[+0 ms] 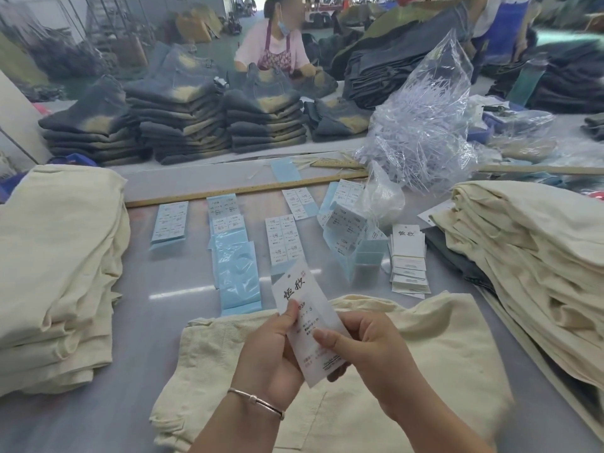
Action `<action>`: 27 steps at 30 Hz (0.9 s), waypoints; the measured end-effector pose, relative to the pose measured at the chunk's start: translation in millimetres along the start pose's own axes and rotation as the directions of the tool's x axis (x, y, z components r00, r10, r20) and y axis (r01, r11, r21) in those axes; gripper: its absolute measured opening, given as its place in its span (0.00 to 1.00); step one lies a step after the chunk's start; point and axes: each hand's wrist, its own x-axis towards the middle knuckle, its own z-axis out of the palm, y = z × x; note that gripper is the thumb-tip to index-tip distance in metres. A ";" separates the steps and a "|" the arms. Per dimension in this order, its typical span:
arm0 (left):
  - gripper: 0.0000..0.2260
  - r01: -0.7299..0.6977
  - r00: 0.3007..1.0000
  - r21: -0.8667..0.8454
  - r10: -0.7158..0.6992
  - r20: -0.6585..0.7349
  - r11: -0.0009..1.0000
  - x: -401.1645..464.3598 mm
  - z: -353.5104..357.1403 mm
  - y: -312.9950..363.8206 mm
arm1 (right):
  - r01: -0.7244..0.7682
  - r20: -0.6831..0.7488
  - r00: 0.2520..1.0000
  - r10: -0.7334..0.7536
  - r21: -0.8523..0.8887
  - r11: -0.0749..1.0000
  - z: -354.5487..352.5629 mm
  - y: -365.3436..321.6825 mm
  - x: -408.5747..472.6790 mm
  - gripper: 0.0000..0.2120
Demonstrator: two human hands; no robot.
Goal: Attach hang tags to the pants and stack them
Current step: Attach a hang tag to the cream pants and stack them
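A white hang tag [300, 295] with black characters and a punched hole is held upright between both hands over a cream pair of pants [441, 348] lying flat at the table's front. My left hand [271, 351] grips the tag's left edge, thumb on its face. My right hand [366, 348] pinches its right edge, thumb pressing the printed sticker. A pile of more hang tags [408, 256] lies further back on the right.
Stacks of cream pants stand at the left [58, 256] and right [529, 256]. Blue-backed sticker sheets [235, 266] lie across the grey table. A clear bag of plastic fasteners [421, 125] and wooden rulers [245, 189] sit behind. Denim stacks [176, 119] and a person are beyond.
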 end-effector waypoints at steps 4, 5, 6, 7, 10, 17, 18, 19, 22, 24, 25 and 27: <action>0.09 -0.092 0.995 0.099 0.096 -0.041 0.991 24.6 0.7 -7.8 | -0.106 0.114 0.987 0.112 -0.064 0.992 -18.3 4.8 11.1 0.10; 0.07 -0.161 0.981 0.198 0.178 -0.070 0.967 33.6 -1.7 -8.1 | -0.125 0.171 0.974 0.148 -0.138 0.982 -26.8 3.8 18.2 0.13; 0.06 -0.211 0.966 0.293 0.245 -0.083 0.933 42.3 -3.7 -7.3 | -0.132 0.167 0.971 0.170 -0.219 0.967 -37.8 3.0 29.0 0.17; 0.06 -0.228 0.959 0.358 0.272 -0.078 0.905 50.0 -5.6 -5.6 | -0.132 0.084 0.983 0.164 -0.297 0.946 -51.2 2.5 44.4 0.20; 0.07 -0.167 0.976 0.415 0.209 -0.057 0.894 71.4 -8.0 -3.8 | -0.124 -0.371 0.924 -0.093 -0.520 0.845 -102.3 3.8 108.6 0.16; 0.06 -0.131 0.969 0.461 0.212 -0.127 0.877 114.8 8.2 -5.1 | -0.277 -0.534 0.809 -0.246 -0.715 0.641 -159.0 10.0 238.5 0.06; 0.07 -0.130 0.971 0.460 0.207 -0.121 0.878 116.8 10.1 -4.7 | -0.273 -0.516 0.820 -0.247 -0.733 0.623 -159.6 11.3 249.3 0.08; 0.07 -0.127 0.973 0.459 0.200 -0.115 0.879 117.4 10.5 -4.8 | -0.270 -0.494 0.834 -0.245 -0.753 0.600 -159.9 13.3 258.7 0.10; 0.07 -0.109 0.980 0.490 0.176 -0.094 0.865 116.3 8.5 -7.3 | -0.266 -0.432 0.878 -0.206 -0.798 0.540 -157.9 18.4 278.0 0.09; 0.07 -0.095 0.983 0.519 0.163 -0.088 0.849 114.8 5.6 -8.3 | -0.276 -0.440 0.876 -0.199 -0.795 0.541 -157.4 20.2 284.6 0.04; 0.07 -0.089 0.983 0.527 0.159 -0.089 0.845 114.1 4.2 -8.0 | -0.277 -0.453 0.867 -0.208 -0.784 0.555 -158.3 20.8 285.9 0.05; 0.07 -0.082 0.983 0.531 0.155 -0.094 0.843 113.3 2.6 -6.1 | -0.242 -0.464 0.856 -0.229 -0.750 0.616 -160.9 19.5 284.9 0.06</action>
